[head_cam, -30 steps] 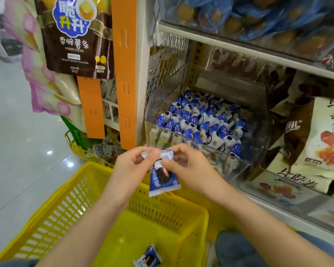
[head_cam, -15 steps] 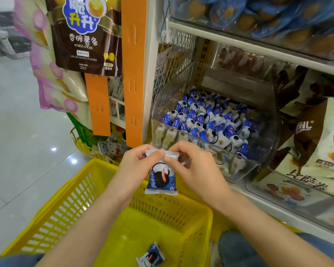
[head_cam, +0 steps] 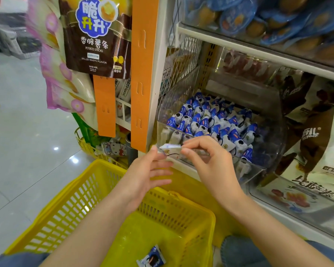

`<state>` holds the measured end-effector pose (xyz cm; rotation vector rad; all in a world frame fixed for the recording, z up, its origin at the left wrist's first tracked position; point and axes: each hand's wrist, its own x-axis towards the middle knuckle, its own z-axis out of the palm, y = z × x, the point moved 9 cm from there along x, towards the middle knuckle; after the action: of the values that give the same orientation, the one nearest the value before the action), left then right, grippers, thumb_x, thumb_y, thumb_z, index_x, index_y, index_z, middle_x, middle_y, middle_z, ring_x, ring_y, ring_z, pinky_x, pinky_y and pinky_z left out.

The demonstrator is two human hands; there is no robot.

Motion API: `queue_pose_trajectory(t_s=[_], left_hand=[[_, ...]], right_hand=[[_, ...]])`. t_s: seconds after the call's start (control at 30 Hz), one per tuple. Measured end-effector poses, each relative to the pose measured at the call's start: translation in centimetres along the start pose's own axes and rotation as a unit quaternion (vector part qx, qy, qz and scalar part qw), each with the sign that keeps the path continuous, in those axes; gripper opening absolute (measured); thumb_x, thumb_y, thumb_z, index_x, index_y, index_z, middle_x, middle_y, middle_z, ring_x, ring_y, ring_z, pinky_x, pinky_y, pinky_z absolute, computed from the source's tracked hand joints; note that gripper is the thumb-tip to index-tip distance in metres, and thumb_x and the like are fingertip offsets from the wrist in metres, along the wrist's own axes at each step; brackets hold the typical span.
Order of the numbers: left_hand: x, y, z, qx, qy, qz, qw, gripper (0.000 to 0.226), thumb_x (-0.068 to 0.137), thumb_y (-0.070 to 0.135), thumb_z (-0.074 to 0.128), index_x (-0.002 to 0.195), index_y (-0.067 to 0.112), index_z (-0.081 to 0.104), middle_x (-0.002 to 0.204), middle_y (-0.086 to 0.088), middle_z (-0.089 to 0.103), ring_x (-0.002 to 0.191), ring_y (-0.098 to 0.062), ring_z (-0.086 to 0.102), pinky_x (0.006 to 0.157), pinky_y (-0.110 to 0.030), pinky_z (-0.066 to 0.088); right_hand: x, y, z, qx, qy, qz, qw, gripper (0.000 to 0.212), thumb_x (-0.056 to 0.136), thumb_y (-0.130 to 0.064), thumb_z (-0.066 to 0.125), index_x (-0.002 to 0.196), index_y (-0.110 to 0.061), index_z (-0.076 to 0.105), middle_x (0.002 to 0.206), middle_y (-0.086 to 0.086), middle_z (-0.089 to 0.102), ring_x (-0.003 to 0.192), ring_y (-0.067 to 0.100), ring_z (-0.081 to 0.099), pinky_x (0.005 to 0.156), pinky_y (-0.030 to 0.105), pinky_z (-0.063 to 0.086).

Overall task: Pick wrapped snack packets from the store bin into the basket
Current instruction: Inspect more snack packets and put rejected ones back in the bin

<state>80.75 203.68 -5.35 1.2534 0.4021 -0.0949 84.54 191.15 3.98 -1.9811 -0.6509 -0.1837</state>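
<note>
1. A denim knee [head_cam: 239, 253] is showing at the bottom edge, just right of the yellow basket [head_cam: 69, 209], which is sitting on the tiled floor [head_cam: 17, 132] below the hands.
2. A loose packet [head_cam: 151, 259] is lying on the basket's bottom, blue face up.
3. The left hand [head_cam: 145, 176] is hovering over the basket's far rim, blurred, with its fingers straight and spread. Its thumb is reaching towards the left end of the held packet [head_cam: 171, 149], but I cannot tell whether it is touching.
4. The right hand [head_cam: 210, 166] is pinching that held packet between thumb and forefinger, with the other fingers loosely curled.
5. The held packet is lying level in front of the bin's front lip, showing a pale side with a thin dark line and hardly any blue.
6. The clear bin [head_cam: 274, 147] is sitting just behind the hands and carrying a heap [head_cam: 210, 122] of blue-and-white packets. The right hand is covering part of its front wall.
7. An orange strip [head_cam: 145, 74] is standing left of the bin, and a brown bag [head_cam: 96, 35] is hanging beyond it. A second basket [head_cam: 85, 145] is sitting on the floor below, and big snack bags [head_cam: 320, 143] are leaning to the right.
8. Half a second ago both hands were pinching the top seal, and the packet was hanging down with its blue cookie face out. Now the left hand is opening away and the packet is tipping flat.
</note>
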Motion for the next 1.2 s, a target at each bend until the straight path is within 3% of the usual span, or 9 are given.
queue_pose_trajectory(t_s=[0.1,0.27,0.43,0.63,0.77,0.9,1.0,1.1,1.2], left_hand=[[0.0,1.0,0.2,-0.105,-0.034,0.023,0.994,0.038,0.091,0.042,0.044,0.103,0.014,0.065,0.097,-0.008,0.073,0.089,-0.019,0.070,0.064,-0.026,0.057],[-0.1,1.9,0.2,-0.151,-0.037,0.053,0.986,0.030,0.081,0.040,0.058,0.092,0.019,0.076,0.103,-0.009,0.072,0.091,-0.018,0.070,0.066,-0.027,0.056],[-0.4,2.5,-2.0,-0.049,0.114,0.124,0.985,0.021,0.089,0.018,0.058,0.110,0.022,0.060,0.091,0.004,0.074,0.089,-0.012,0.069,0.077,-0.033,0.056],[-1.0,3.4,0.0,0.005,0.032,0.158,0.987,0.021,0.093,0.015,0.050,0.106,0.026,0.063,0.094,0.004,0.073,0.090,-0.012,0.069,0.078,-0.031,0.054],[-1.8,4.7,0.0,0.123,0.073,0.246,0.959,0.027,0.090,0.012,0.056,0.102,0.036,0.061,0.093,0.015,0.071,0.087,0.005,0.064,0.069,-0.008,0.048],[-2.6,5.5,0.5,0.213,0.106,0.314,0.919,0.032,0.090,0.008,0.055,0.110,0.032,0.055,0.108,0.014,0.063,0.101,0.000,0.059,0.086,-0.021,0.047],[-2.6,4.8,0.9,0.205,0.085,0.298,0.929,0.022,0.091,0.024,0.054,0.111,0.036,0.055,0.109,0.014,0.063,0.100,-0.001,0.060,0.086,-0.024,0.048],[-2.4,4.4,1.2,0.213,0.063,0.275,0.936,0.030,0.079,0.048,0.055,0.108,0.042,0.052,0.109,0.015,0.064,0.099,0.000,0.061,0.083,-0.021,0.050],[-2.4,4.5,1.2,0.235,0.057,0.280,0.929,0.024,0.087,0.033,0.056,0.111,0.037,0.055,0.101,0.020,0.065,0.090,0.008,0.062,0.076,-0.011,0.049]], right_hand=[[-0.3,-0.5,1.0,-0.011,-0.039,-0.041,0.998,0.010,0.081,-0.008,0.068,0.087,-0.016,0.070,0.095,-0.014,0.059,0.093,-0.001,0.058,0.078,0.011,0.049],[-0.7,-1.0,1.6,-0.092,-0.062,-0.100,0.989,0.011,0.080,-0.010,0.070,0.089,-0.015,0.073,0.100,-0.005,0.063,0.095,0.005,0.060,0.083,0.024,0.051],[-0.6,-0.5,1.8,-0.024,-0.063,-0.038,0.997,0.020,0.087,-0.020,0.061,0.107,-0.023,0.061,0.101,-0.017,0.053,0.090,-0.006,0.055,0.075,0.007,0.046],[-0.2,2.2,2.4,0.200,-0.086,0.178,0.960,0.018,0.097,-0.017,0.042,0.104,-0.018,0.059,0.101,0.004,0.068,0.080,0.010,0.066,0.065,0.021,0.056],[-0.4,1.8,2.6,0.264,-0.112,0.185,0.940,0.020,0.096,-0.017,0.046,0.101,-0.017,0.065,0.098,0.002,0.072,0.086,0.012,0.069,0.071,0.023,0.057],[-0.4,2.6,2.7,0.261,-0.084,0.194,0.942,0.011,0.092,-0.014,0.053,0.096,-0.013,0.063,0.092,0.007,0.070,0.078,0.015,0.065,0.062,0.023,0.056],[-0.5,2.6,3.2,0.249,-0.077,0.173,0.950,0.005,0.089,-0.010,0.057,0.089,-0.015,0.058,0.087,0.003,0.066,0.076,0.012,0.063,0.058,0.022,0.054],[-0.3,2.5,3.1,0.204,-0.073,0.136,0.967,0.007,0.087,-0.011,0.060,0.088,-0.018,0.057,0.091,0.000,0.066,0.084,0.013,0.064,0.073,0.027,0.056],[-0.1,2.4,3.1,0.177,-0.077,0.112,0.975,0.006,0.087,-0.013,0.060,0.090,-0.019,0.058,0.092,-0.005,0.067,0.086,0.005,0.064,0.081,0.020,0.051]])
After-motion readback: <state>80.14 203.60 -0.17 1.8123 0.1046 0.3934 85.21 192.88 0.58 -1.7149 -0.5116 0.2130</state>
